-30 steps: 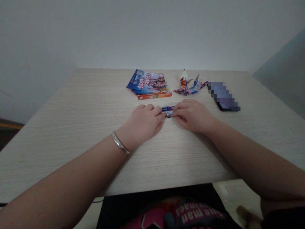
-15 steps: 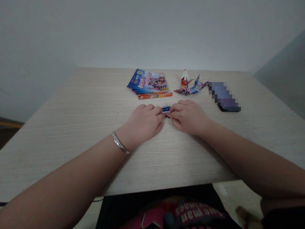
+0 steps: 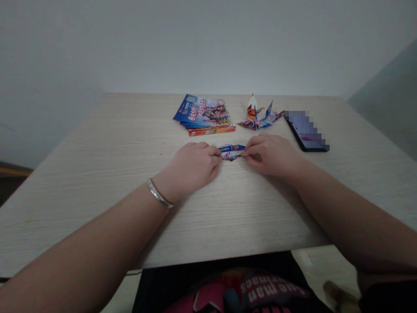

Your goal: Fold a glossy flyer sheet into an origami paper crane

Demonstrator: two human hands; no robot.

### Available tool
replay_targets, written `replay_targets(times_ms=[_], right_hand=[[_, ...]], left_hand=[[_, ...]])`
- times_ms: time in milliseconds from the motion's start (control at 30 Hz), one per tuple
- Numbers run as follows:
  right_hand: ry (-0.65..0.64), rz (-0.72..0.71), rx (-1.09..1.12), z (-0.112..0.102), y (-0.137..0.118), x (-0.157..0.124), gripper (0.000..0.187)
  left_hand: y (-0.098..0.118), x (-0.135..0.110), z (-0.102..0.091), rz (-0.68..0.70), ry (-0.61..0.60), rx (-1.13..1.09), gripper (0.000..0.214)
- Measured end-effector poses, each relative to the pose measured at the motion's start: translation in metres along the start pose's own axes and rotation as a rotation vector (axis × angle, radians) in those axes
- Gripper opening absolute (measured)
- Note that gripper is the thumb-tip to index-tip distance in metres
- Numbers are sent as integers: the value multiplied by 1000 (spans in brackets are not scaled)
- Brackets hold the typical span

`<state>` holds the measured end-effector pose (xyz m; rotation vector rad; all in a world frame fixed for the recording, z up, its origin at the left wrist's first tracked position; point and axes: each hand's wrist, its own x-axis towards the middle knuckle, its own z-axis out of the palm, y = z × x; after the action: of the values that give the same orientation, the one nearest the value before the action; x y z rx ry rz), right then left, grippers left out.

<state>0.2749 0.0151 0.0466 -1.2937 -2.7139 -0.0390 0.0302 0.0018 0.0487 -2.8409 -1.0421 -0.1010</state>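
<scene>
A small folded piece of printed paper (image 3: 232, 151), blue, white and red, lies on the light wooden table (image 3: 114, 143) between my two hands. My left hand (image 3: 192, 167), with a silver bangle on its wrist, pinches the paper's left end with curled fingers. My right hand (image 3: 272, 153) pinches its right end the same way. Both hands rest on the tabletop. Part of the paper is hidden under my fingertips.
A stack of colourful printed sheets (image 3: 204, 114) lies beyond my hands. To its right are folded paper cranes (image 3: 259, 117) and a dark phone (image 3: 308, 132). A plain wall runs behind the table. My lap in dark and pink clothing shows below the near edge.
My hands have drawn apart a little, the right one moving rightward, so more of the folded paper shows between them.
</scene>
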Motion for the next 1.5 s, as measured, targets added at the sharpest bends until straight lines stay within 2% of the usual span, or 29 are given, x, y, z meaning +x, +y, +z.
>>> replay_targets(times_ms=[300,367,467,533,700,767,867,1000,1100,1233,1333,1500], right_hand=[[26,-70,-65,0,-2,1,29],[95,-32,11,6,1,2,30],[273,73,150,19,8,5,29],[319,101,176,29,11,8,35],[262,49,227,43,12,12,33],[261,20,269,43,9,13,29],[262,25,324,40,4,15,28],[250,108,402,37,-2,17,27],[244,115,495,35,-3,17,24],[242,34,596,32,-5,15,27],[240,-3,623,29,-8,15,22],[280,-104,530,28,-8,15,9]], left_hand=[[0,2,7,-34,44,-20,32],[0,3,7,-52,55,-15,33],[-3,6,9,-72,72,-40,32],[-5,6,11,-78,83,-77,30],[-7,6,19,-166,192,-203,24],[-7,5,23,-232,238,-198,38],[-9,4,27,-282,217,-159,50],[-13,4,29,-228,189,-172,33],[-14,6,28,-218,180,-181,27],[-12,8,26,-229,182,-200,20],[-11,8,26,-213,208,-227,16],[-11,8,25,-163,269,-256,9]])
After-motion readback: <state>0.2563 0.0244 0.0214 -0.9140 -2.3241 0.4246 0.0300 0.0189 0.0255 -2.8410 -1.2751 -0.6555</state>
